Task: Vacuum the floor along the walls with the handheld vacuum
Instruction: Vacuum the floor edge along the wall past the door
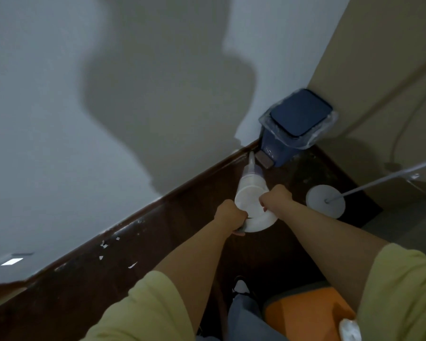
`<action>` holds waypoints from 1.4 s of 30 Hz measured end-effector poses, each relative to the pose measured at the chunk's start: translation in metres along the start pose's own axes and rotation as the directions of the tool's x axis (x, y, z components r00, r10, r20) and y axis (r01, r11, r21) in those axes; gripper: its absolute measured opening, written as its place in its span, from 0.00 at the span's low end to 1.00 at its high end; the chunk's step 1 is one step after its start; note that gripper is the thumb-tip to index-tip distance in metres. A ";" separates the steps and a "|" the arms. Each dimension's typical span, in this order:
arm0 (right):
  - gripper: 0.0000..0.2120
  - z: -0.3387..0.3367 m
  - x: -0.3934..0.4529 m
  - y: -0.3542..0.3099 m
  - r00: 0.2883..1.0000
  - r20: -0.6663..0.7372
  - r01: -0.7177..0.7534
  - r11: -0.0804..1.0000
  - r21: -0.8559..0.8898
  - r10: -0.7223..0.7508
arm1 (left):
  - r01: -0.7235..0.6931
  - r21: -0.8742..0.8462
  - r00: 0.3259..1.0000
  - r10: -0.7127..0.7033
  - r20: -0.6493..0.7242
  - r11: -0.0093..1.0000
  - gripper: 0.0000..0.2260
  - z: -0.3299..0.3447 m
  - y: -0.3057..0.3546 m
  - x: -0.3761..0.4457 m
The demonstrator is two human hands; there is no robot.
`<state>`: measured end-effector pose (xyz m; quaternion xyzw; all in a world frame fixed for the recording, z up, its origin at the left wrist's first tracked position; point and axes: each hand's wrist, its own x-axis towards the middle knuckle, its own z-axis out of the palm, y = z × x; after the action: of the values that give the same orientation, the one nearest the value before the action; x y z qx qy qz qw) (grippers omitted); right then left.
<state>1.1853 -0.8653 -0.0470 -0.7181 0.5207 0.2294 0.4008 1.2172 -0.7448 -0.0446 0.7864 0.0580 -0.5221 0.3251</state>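
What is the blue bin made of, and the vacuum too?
The blue pedal bin looks like matte hard plastic, with a smooth moulded lid; a thin, crinkly clear plastic liner folds over its rim. The handheld vacuum seems to be smooth white plastic with a slight sheen, though dim light leaves that uncertain.

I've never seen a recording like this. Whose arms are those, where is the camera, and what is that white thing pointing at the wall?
There is no robot here. A person wears the camera on their head, so you look down along their own two arms. Both hands grip a white handheld vacuum: the left hand holds its rear end, the right hand holds its body. Its thin nozzle points at the dark baseboard where the floor meets the white wall. A blue pedal bin with a clear liner stands in the corner just beyond the nozzle. To the right a round white mop head rests on the floor.
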 end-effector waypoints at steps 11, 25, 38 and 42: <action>0.22 -0.010 0.022 -0.008 0.999 -0.045 -0.006 0.999 0.049 0.008 | -0.003 -0.029 1.000 0.003 -0.001 1.000 0.18 0.003 0.020 0.019; 0.20 -0.004 0.020 0.000 1.000 -0.013 0.003 0.999 0.041 -0.002 | 0.006 0.021 1.000 -0.006 0.003 1.000 0.19 0.005 0.013 0.020; 0.19 0.022 -0.007 -0.002 1.000 0.006 -0.003 1.000 0.027 0.003 | 0.009 0.055 1.000 -0.009 0.003 0.998 0.20 -0.013 -0.018 0.002; 0.20 0.025 -0.014 0.000 1.000 0.011 0.005 1.000 0.027 -0.005 | 0.015 0.044 1.000 -0.015 0.008 0.999 0.20 -0.015 -0.022 -0.004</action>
<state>1.1823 -0.8368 -0.0511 -0.7126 0.5198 0.2251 0.4139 1.2178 -0.7180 -0.0471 0.7907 0.0512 -0.5288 0.3042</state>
